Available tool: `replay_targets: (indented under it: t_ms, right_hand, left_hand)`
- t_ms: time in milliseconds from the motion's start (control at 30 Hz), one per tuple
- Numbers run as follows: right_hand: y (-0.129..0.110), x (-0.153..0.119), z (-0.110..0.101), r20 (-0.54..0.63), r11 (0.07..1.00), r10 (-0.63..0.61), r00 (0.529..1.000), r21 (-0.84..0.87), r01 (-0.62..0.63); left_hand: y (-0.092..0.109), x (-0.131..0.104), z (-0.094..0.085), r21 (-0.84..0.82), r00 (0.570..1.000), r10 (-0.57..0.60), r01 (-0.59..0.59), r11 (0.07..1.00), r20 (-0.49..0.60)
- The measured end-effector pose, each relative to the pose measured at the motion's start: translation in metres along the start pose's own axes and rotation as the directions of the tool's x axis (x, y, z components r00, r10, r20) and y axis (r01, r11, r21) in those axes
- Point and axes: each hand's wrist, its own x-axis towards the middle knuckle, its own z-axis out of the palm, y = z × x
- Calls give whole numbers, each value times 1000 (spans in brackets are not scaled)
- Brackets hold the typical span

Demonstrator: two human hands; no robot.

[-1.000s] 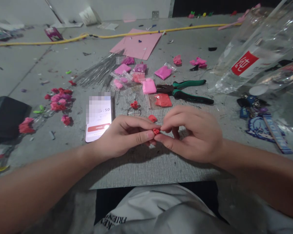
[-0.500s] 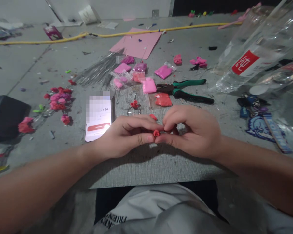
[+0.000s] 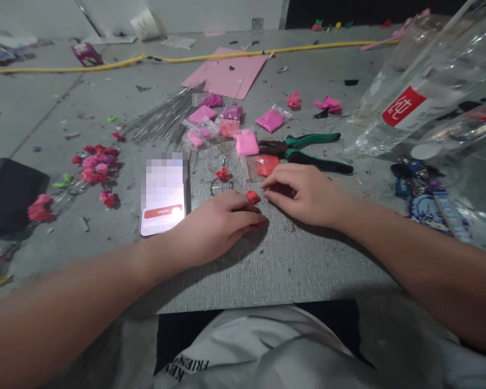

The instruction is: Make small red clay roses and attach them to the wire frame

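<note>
Evidently the fingers of the left hand bend together low over the table, their undersides hidden, so whether they clamp anything I cannot tell; those of the right hand nearly meet at the tips, and whether they pinch something is likewise unclear. Between the hands, just beside the left fingers, a red lump lies on the table, and a dragging knuckle could flatten it if it is as soft as it looks. Farther out, a forward reach of the left hand might knock the flower and wire frame, and its wrist could nudge the phone.
</note>
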Motion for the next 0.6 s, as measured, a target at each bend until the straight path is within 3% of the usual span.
replay_targets:
  t_ms: [67,133,333,467,600]
  right_hand:
    - [0,0,3,85,999,-30,996,-36,33]
    - [-1,0,7,100,997,-41,994,-57,47]
    - [-2,2,14,54,998,-42,998,-44,44]
    - [-2,2,11,37,998,-54,998,-10,54]
    - [-7,0,5,-59,989,-121,991,75,125]
  left_hand:
    - [-1,-1,3,98,1000,4,-4,995,8]
    - [-1,-2,4,125,1000,-2,1,992,1]
    - [2,0,-3,6,994,-107,107,994,-8]
    - [5,0,-6,36,976,-139,147,989,-168]
    - [11,-2,-5,70,926,-198,232,970,-321]
